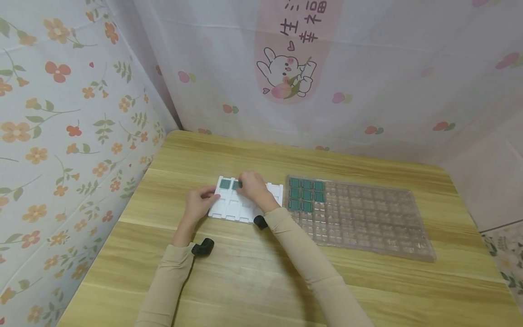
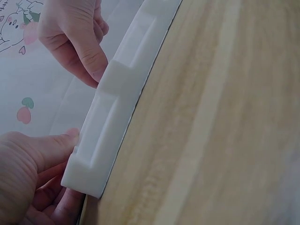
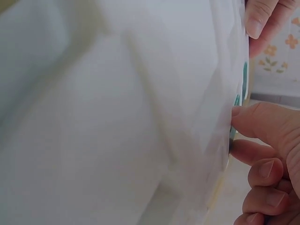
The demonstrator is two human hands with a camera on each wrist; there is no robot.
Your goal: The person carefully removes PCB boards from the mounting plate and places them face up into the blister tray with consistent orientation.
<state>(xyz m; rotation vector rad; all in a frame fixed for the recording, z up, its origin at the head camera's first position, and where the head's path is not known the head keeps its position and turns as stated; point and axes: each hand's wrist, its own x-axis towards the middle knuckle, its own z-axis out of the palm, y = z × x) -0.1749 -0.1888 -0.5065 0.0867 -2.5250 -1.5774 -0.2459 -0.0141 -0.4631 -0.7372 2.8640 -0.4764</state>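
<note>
A white compartment tray lies on the table, and my left hand grips its left edge between thumb and fingers. One green square chip sits in the tray's far left compartment. Over the compartment beside it, my right hand pinches a second green square chip, partly hidden by the fingers. In the right wrist view, thumb and index finger meet at the green piece by the tray's surface. The left wrist view shows the tray's white side wall with the left thumb on its top edge.
To the right is a clear plastic tray with many small pockets; several green chips fill its far left corner. Black wrist cameras are strapped near both hands. Patterned curtains border the wooden table behind and at left.
</note>
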